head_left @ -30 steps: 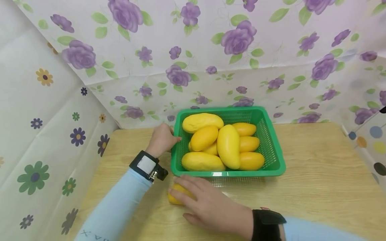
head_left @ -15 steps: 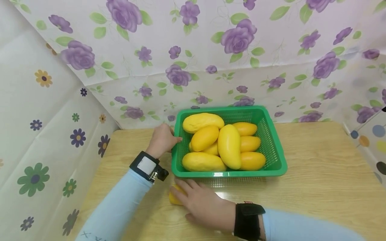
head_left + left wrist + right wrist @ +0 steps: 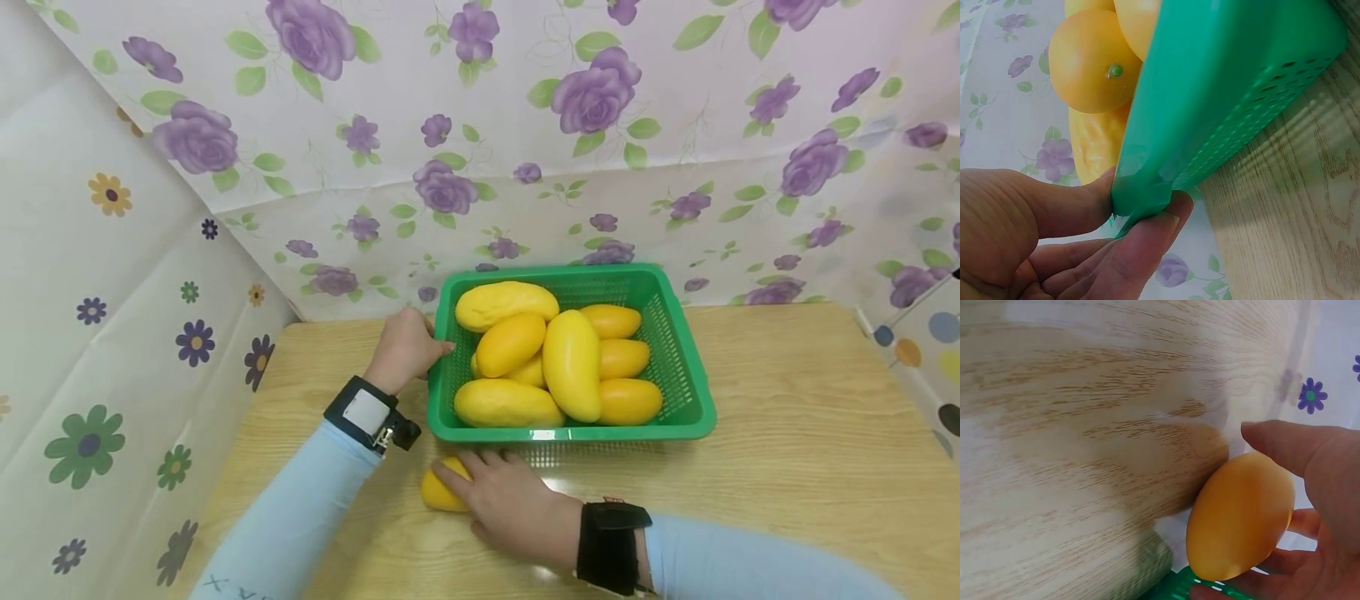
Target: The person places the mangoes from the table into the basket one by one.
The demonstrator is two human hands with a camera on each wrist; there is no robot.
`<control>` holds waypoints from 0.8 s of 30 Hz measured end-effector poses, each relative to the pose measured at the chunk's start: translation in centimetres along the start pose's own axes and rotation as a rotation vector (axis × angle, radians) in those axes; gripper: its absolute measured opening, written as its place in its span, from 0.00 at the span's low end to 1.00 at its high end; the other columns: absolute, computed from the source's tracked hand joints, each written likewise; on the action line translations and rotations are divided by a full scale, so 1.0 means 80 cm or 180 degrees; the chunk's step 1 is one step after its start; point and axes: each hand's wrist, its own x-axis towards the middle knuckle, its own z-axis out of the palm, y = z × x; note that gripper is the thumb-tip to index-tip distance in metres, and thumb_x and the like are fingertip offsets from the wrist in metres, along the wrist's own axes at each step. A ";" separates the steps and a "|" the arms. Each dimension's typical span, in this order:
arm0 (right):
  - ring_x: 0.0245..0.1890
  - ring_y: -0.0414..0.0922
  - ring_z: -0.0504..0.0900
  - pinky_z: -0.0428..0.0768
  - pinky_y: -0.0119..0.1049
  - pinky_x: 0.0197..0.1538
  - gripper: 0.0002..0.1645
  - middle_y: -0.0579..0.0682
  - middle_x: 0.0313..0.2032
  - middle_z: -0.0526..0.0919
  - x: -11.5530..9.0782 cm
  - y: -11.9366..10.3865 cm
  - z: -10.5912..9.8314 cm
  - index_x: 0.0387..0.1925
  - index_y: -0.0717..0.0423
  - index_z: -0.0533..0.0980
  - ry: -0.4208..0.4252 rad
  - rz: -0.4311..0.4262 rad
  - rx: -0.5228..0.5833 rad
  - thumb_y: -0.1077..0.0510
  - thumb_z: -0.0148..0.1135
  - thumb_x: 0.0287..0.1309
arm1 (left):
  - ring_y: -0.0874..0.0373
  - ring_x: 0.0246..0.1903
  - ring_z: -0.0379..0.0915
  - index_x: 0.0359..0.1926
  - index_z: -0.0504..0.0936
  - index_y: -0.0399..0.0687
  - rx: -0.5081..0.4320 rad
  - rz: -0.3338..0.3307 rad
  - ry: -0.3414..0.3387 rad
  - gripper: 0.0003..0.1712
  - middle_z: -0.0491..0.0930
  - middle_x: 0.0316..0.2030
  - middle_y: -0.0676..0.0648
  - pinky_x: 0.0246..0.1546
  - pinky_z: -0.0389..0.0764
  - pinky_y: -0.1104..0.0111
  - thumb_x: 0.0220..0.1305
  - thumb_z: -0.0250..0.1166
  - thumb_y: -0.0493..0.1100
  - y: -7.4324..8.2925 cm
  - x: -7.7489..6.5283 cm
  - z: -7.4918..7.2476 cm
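My left hand [image 3: 403, 350] grips the left rim of a green plastic basket [image 3: 699, 400]. In the left wrist view, the thumb [image 3: 1079, 209] lies inside the rim and the fingers curl beneath it. Several yellow mangoes [image 3: 572, 365] are piled in the basket. In front of it, one smaller yellow mango [image 3: 442, 487] lies on the table, partly covered by my right hand [image 3: 517, 504]. The right wrist view shows this mango [image 3: 1241, 515] between thumb and fingers, the fingers along its far side and the thumb extended above it, seemingly not pressing on it.
The basket stands on a light wood-grain table [image 3: 795, 400], close to a back wall covering with purple flowers [image 3: 592, 92]. A white sheet with coloured flowers [image 3: 86, 442] bounds the left side, and a dotted sheet [image 3: 937, 325] the right.
My right hand has shifted a little to the right, uncovering more of the small mango. The left hand stays on the basket rim. The piled mangoes have not visibly moved.
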 end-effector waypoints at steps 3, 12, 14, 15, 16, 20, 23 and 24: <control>0.50 0.48 0.75 0.79 0.45 0.47 0.43 0.53 0.59 0.71 -0.002 0.000 0.000 0.68 0.42 0.58 0.0048 0.0015 0.0008 0.45 0.64 0.51 | 0.53 0.17 0.80 0.22 0.80 0.40 0.0009 -0.0009 -0.0009 0.14 0.80 0.18 0.44 0.15 0.78 0.70 0.52 0.71 0.46 0.000 0.000 0.001; 0.37 0.43 0.79 0.80 0.37 0.33 0.37 0.47 0.41 0.79 -0.018 0.003 -0.004 0.59 0.44 0.67 0.0054 0.0019 0.0070 0.51 0.69 0.44 | 0.54 0.17 0.80 0.24 0.81 0.39 -0.0039 -0.0005 -0.0031 0.14 0.81 0.19 0.43 0.17 0.80 0.68 0.53 0.71 0.46 0.000 0.000 0.001; 0.33 0.41 0.78 0.79 0.35 0.31 0.37 0.46 0.38 0.78 -0.023 0.004 -0.007 0.56 0.44 0.68 0.0009 -0.0014 0.0092 0.51 0.70 0.41 | 0.55 0.17 0.80 0.24 0.81 0.39 -0.0030 0.0005 -0.0040 0.14 0.81 0.20 0.43 0.17 0.80 0.68 0.53 0.70 0.46 0.000 0.000 0.000; 0.32 0.41 0.77 0.78 0.34 0.30 0.36 0.46 0.36 0.78 -0.025 0.005 -0.009 0.55 0.43 0.68 -0.0030 -0.0032 0.0107 0.51 0.71 0.40 | 0.54 0.17 0.80 0.24 0.81 0.39 -0.0023 0.0008 -0.0043 0.14 0.81 0.20 0.43 0.17 0.80 0.68 0.53 0.70 0.46 0.000 0.000 0.000; 0.30 0.40 0.77 0.77 0.34 0.30 0.35 0.45 0.35 0.78 -0.028 0.006 -0.011 0.53 0.43 0.69 -0.0067 -0.0054 0.0115 0.51 0.71 0.39 | 0.54 0.17 0.80 0.24 0.82 0.39 -0.0016 0.0017 -0.0043 0.14 0.81 0.20 0.43 0.17 0.79 0.69 0.53 0.70 0.46 0.000 0.000 0.000; 0.25 0.38 0.74 0.73 0.31 0.28 0.32 0.42 0.30 0.77 -0.041 0.008 -0.024 0.46 0.42 0.71 -0.0266 -0.0122 0.0250 0.49 0.74 0.35 | 0.53 0.17 0.80 0.24 0.82 0.39 0.0018 0.0028 -0.0046 0.15 0.81 0.19 0.43 0.16 0.78 0.70 0.54 0.70 0.47 0.001 -0.001 -0.001; 0.25 0.36 0.73 0.70 0.30 0.27 0.32 0.40 0.29 0.77 -0.051 0.010 -0.037 0.45 0.40 0.72 -0.0398 -0.0151 0.0449 0.49 0.74 0.32 | 0.52 0.18 0.81 0.24 0.82 0.39 0.0044 0.0018 -0.0058 0.15 0.80 0.18 0.44 0.15 0.78 0.71 0.54 0.70 0.48 0.001 -0.001 -0.002; 0.26 0.36 0.73 0.71 0.29 0.27 0.32 0.39 0.30 0.77 -0.054 0.011 -0.043 0.45 0.39 0.72 -0.0420 -0.0161 0.0518 0.49 0.74 0.32 | 0.52 0.18 0.81 0.24 0.82 0.39 0.0045 0.0013 -0.0063 0.15 0.80 0.17 0.44 0.15 0.78 0.71 0.54 0.70 0.47 0.002 -0.002 -0.002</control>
